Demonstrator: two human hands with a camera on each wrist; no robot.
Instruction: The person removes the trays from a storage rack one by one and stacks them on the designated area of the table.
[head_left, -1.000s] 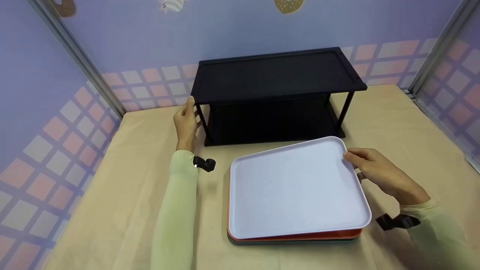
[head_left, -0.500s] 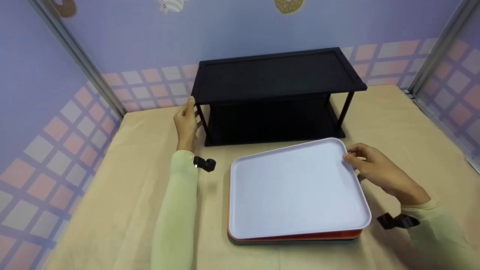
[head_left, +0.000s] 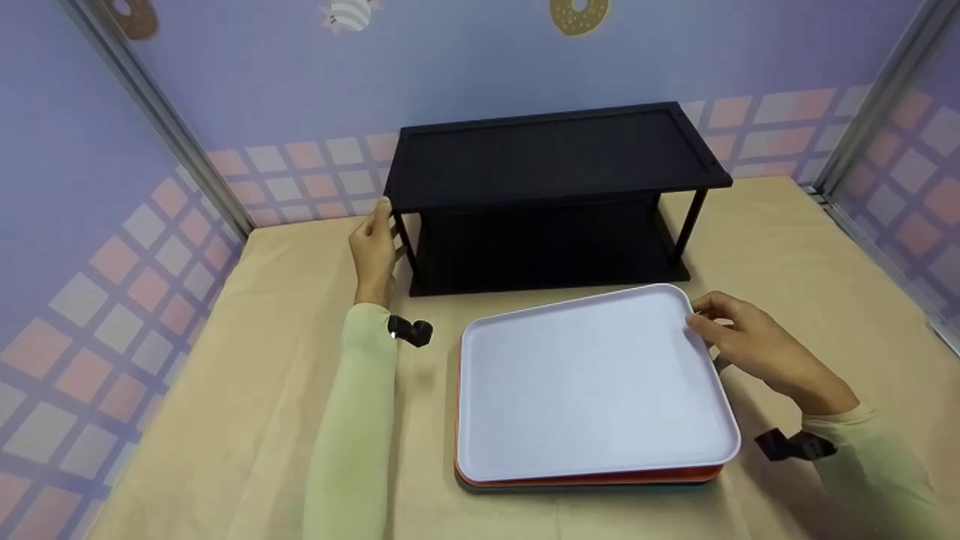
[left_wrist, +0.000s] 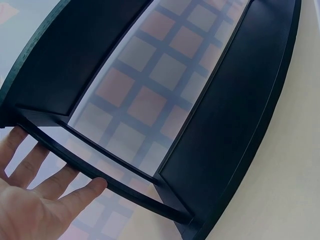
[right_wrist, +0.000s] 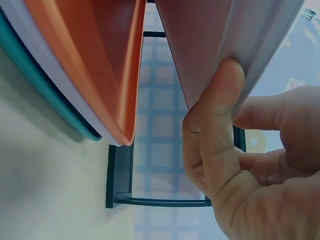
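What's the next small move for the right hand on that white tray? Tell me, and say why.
Probably lift the white tray further and clear of the orange tray. The right hand pinches its far right corner, already raised off the stack in the right wrist view, while the left hand rests on the black shelf.

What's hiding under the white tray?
Under the white tray lies an orange tray, then a pale one and a teal tray at the bottom. Only their edges show; the white tray covers their insides. The right hand pinches its corner.
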